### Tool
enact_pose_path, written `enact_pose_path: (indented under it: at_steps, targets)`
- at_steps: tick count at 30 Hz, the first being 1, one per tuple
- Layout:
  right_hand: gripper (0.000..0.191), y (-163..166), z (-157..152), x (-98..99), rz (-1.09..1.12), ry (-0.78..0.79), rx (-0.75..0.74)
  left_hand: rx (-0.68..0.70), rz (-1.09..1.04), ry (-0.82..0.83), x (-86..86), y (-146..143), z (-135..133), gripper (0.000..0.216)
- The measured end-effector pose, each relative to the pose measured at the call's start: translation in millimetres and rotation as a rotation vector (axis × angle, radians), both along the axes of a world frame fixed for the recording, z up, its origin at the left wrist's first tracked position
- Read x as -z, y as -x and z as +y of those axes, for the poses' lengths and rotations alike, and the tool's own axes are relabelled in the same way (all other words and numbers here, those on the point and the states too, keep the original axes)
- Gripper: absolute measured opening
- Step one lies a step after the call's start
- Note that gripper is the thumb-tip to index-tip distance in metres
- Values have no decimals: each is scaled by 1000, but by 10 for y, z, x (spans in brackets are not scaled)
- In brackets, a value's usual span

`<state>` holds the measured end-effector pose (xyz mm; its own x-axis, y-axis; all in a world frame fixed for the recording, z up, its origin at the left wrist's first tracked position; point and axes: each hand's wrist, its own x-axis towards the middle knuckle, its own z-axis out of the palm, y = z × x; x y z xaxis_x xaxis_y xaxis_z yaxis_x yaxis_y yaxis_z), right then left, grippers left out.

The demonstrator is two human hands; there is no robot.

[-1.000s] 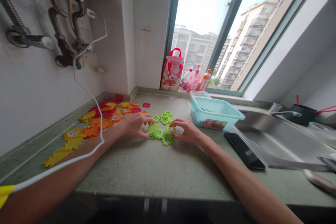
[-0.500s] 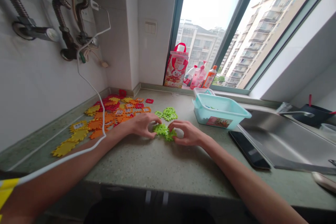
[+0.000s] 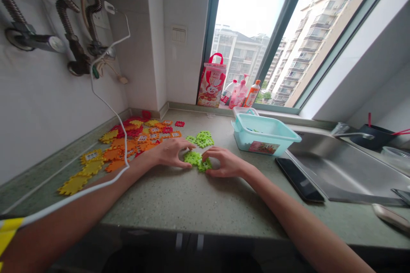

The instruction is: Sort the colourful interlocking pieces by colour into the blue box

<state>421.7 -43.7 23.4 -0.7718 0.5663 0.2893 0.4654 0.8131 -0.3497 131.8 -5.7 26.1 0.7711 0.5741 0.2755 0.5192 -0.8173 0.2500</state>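
On the counter (image 3: pixel 179 204), your two hands meet around the near green pieces (image 3: pixel 192 158), which lie around the middle of its width, back from the front edge. Your left hand (image 3: pixel 173 152) is at their left side, its fingers curved and the thumb parted from them; I cannot tell if it grips anything. Your right hand (image 3: pixel 226 162) is at their right side, with fingers and thumb bent around the piece there, but I cannot tell if the hold is firm. Just behind, nearer to the back edge, lie the far green pieces (image 3: pixel 204 138). Toward the back left corner spread the orange pieces (image 3: pixel 120 142) and the red pieces (image 3: pixel 146 114), with the yellow pieces (image 3: pixel 74 184) reaching along the left side. The tub (image 3: pixel 272 137) stands to the right, and the phone (image 3: pixel 299 179) lies beside the left edge of the sink (image 3: pixel 339 166)
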Motion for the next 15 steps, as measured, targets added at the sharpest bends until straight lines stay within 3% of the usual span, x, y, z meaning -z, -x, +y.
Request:
enact_pose_path:
  at_steps: [9, 15]
  targets:
    - [28, 21, 5, 13, -2, -15, 25, -27, -16, 54, 28, -47, 29, 55]
    - [38, 20, -19, 3, -26, -51, 101, -102, -15, -8, 25, -53, 20, 48]
